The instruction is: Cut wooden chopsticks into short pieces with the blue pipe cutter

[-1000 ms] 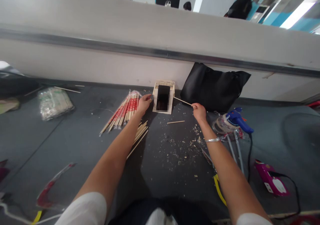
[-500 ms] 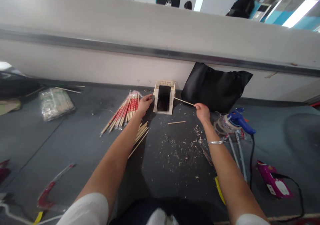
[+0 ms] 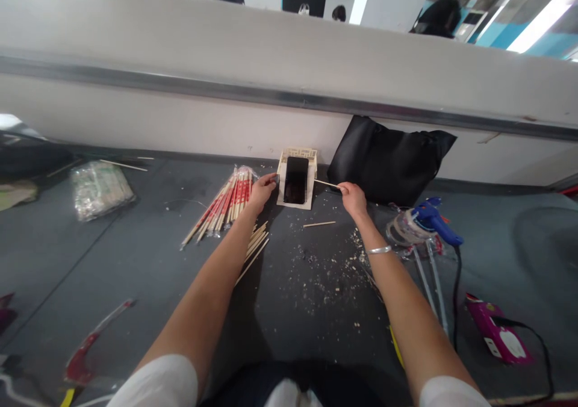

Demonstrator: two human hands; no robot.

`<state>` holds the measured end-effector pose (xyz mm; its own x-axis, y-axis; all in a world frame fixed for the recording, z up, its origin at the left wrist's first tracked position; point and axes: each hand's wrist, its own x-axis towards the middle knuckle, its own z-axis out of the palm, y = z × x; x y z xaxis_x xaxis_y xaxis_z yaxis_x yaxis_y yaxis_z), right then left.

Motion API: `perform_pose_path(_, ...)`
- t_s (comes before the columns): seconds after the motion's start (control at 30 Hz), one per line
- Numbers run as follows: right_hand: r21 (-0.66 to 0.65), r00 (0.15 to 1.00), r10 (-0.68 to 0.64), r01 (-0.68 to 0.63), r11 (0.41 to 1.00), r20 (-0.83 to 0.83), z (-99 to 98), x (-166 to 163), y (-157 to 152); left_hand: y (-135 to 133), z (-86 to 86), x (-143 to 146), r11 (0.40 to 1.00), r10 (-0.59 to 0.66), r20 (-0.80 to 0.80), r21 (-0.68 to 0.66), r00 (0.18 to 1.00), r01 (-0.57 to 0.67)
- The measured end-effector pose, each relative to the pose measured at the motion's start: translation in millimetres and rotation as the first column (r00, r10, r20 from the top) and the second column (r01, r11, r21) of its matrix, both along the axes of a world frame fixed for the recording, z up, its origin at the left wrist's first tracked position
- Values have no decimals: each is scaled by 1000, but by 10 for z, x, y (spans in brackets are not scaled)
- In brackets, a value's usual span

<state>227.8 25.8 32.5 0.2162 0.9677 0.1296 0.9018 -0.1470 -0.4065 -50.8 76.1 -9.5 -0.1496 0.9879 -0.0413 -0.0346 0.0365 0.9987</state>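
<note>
1. My right hand [image 3: 353,200] pinches a thin stick [image 3: 327,183], its far end at the right edge of a pale stand [image 3: 282,195] bearing a phone [image 3: 296,181].
2. My left hand [image 3: 263,191] is at the stand's left edge; whether it grips, I cannot tell.
3. The stick looks light, stiff, snappable, best pinched near its end; the stand seems fragile.

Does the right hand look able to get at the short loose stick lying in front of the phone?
Probably yes: the short loose stick lies left of the right hand and nearer the camera, with nothing bulky visible between. The hand is pinching a thin stick, though, which might hinder its grip.
</note>
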Motion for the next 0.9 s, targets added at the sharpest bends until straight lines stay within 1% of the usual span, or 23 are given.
perform_pose_path(0.23,12,999,53,-53,999,-8,0,-85,69,-36,7,2,1000,5,11,19,1000,-5)
perform_pose_path(0.47,53,992,110,-107,993,-58,-62,-155,182,-25,-38,-20,999,-7,-1,46,1000,7)
perform_pose_path(0.63,41,985,129,-125,991,-115,-92,-183,245,-20,-82,-26,999,-13,-2,46,1000,13)
perform_pose_path(0.73,31,983,132,-129,991,-131,-111,-191,275,37,-79,-47,1000,15,75,8,997,-16)
perform_pose_path(0.8,24,982,135,-132,991,-134,-133,-193,286,117,-54,-74,998,39,188,-62,981,-28)
perform_pose_path(0.9,13,980,141,-140,990,-138,-170,-192,291,289,9,-113,986,55,333,-167,941,1)
